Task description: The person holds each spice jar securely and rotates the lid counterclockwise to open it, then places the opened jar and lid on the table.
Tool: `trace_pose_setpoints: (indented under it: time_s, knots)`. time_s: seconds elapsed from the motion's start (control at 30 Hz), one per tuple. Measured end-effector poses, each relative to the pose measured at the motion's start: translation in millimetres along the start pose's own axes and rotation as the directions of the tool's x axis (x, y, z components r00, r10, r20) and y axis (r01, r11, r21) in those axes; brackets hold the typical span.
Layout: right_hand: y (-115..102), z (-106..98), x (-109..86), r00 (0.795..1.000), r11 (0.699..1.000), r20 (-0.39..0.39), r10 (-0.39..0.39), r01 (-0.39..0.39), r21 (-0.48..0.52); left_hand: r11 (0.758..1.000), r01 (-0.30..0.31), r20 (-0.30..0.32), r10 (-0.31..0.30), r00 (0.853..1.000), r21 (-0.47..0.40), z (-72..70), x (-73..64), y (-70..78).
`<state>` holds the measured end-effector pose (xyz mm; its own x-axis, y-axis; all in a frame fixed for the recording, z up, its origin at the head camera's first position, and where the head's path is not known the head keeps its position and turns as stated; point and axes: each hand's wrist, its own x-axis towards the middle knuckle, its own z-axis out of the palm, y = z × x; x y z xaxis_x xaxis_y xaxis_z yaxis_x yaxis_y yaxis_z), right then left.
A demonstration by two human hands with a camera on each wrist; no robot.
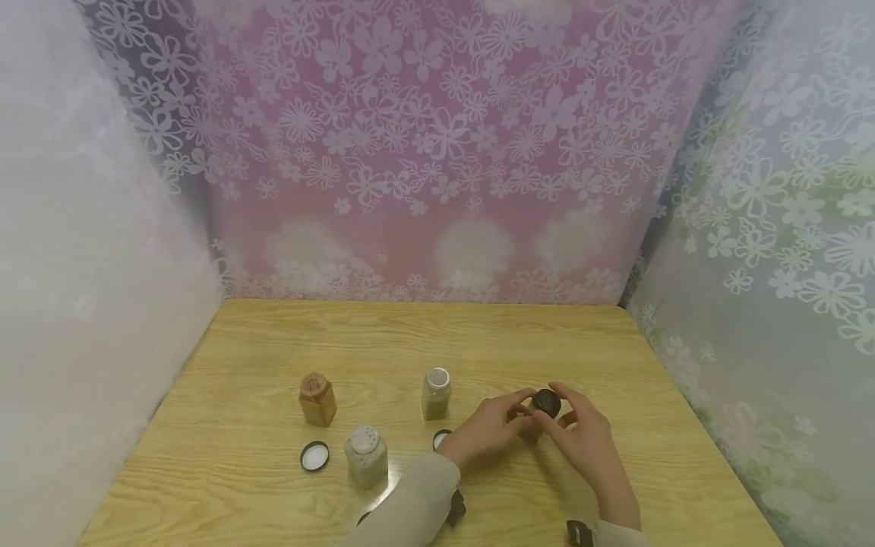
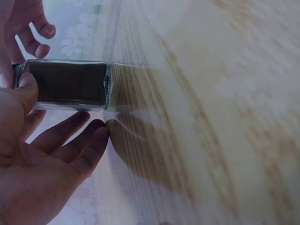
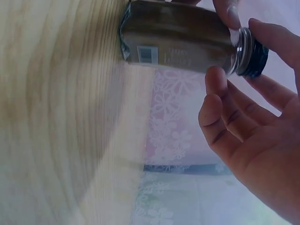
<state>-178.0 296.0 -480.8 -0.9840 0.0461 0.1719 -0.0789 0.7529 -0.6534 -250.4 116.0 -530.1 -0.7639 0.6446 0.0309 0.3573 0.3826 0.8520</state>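
A glass spice jar (image 2: 70,84) of dark brown powder stands upright on the table, with a black screw lid (image 1: 547,403) on its neck. My left hand (image 1: 488,427) holds the jar near the top between thumb and fingers. From the other side, my right hand (image 1: 584,439) pinches the lid between thumb and index finger. In the right wrist view the jar (image 3: 178,37) shows a barcode on its side, and the right hand's other fingers extend beside it.
Left of the hands stand three lidless shaker jars: orange-brown (image 1: 318,406), pale (image 1: 368,462) and greyish (image 1: 436,396). A black-rimmed lid (image 1: 314,456) lies upturned near the pale jar. Another lid (image 1: 440,437) is partly hidden by the left wrist. Floral curtains (image 1: 437,152) surround the wooden table (image 1: 342,327).
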Motion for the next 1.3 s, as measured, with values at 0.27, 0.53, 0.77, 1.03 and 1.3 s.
trace_pose_setpoints:
  time_s: [0.27, 0.53, 0.77, 1.03, 1.3]
  knots:
    - [6.7, -8.1, -7.3, 1.0, 1.0, -0.018, 0.013, -0.012, 0.026, 1.0, 0.017, -0.009, -0.017, 1.0, -0.021, 1.4, 0.3, 0.3]
    - [5.0, -7.9, -4.8, 1.0, 0.999, 0.014, 0.0, 0.0, 0.042, 1.0, 0.024, -0.007, -0.024, 1.0, -0.02, 0.6, -1.0, 2.4]
    - [-0.8, -2.7, -0.2, 1.0, 0.999, 0.013, 0.001, -0.002, 0.042, 1.0, 0.006, -0.008, -0.006, 1.0, -0.002, 0.5, -1.2, 2.9]
    - [-0.3, -3.0, -0.3, 0.999, 1.0, -0.031, -0.015, 0.016, 0.013, 1.0, 0.005, -0.001, -0.005, 1.0, 0.01, 1.7, -0.7, 2.8]
    - [5.4, -11.3, -5.1, 0.999, 0.998, -0.021, 0.05, -0.05, 0.03, 1.0, 0.028, -0.005, -0.028, 1.0, -0.014, 0.8, -0.8, 2.9]
